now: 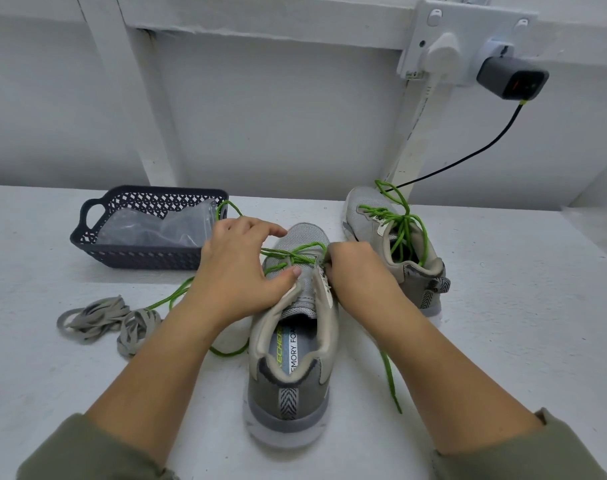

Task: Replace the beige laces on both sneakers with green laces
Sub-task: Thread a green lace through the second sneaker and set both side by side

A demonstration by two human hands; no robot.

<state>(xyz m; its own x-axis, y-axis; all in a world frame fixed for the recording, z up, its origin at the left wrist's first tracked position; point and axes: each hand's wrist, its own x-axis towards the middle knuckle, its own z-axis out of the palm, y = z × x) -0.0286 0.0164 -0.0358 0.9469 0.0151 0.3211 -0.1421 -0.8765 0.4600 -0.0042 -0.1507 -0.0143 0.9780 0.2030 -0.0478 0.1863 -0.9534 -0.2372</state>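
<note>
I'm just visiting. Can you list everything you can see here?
near sneaker: 1, grey, table centre.
far sneaker: 1, grey, behind right.
green laces: 2, one part-threaded in near sneaker, one in far sneaker.
beige laces: 2 bundles, table left.
basket: 1, dark, back left.
bag: 1, clear, in basket.
charger: 1, black, wall socket.
plug: 1, white, beside charger.
table: 1, white.
left hand: resting on near sneaker.
right hand: pinching green lace at near sneaker.
</note>
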